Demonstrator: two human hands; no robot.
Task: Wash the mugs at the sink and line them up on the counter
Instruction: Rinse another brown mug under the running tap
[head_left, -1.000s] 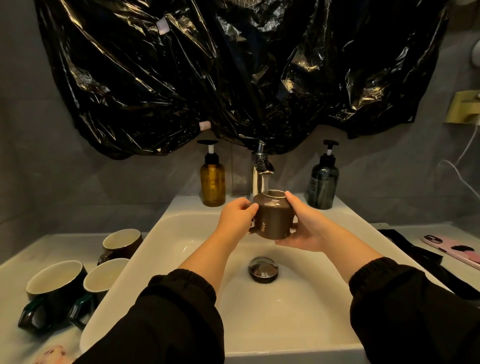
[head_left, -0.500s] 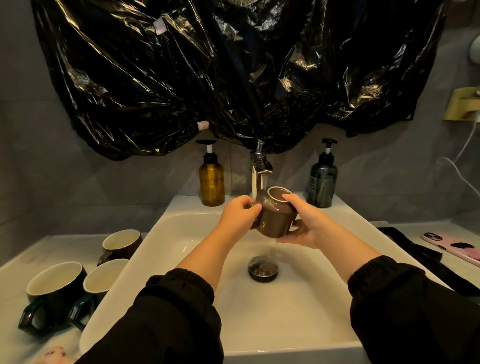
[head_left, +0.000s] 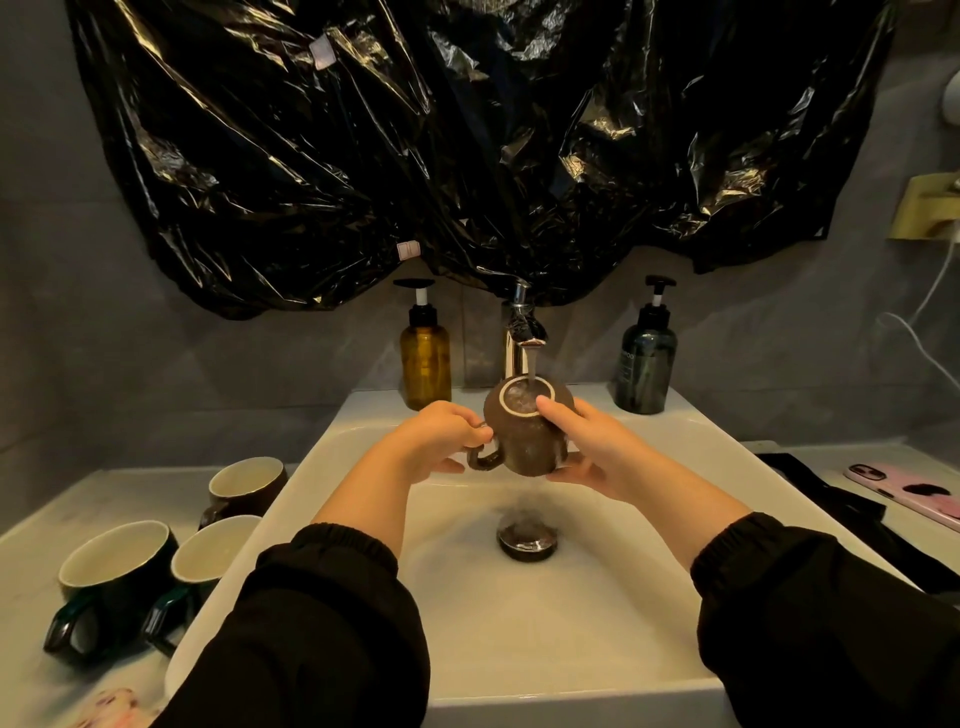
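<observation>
Black plastic (head_left: 467, 156) hangs above the white sink (head_left: 519, 649), and three mugs (head_left: 208, 566) sit on the counter (head_left: 78, 499) to its left. Over the sink, under the running tap (head_left: 522, 332), a brown mug (head_left: 524, 447) is held bottom up, and water hits its base. The left hand (head_left: 436, 441) pinches its handle, and the right hand (head_left: 597, 452) curls round its side, thumb on the base.

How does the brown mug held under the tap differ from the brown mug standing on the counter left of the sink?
The held mug is inverted, base up; the counter mug stands upright, mouth up. The held mug is under running water, gripped by the left hand and right hand; the counter mug is untouched. Both are brown mugs.
</observation>
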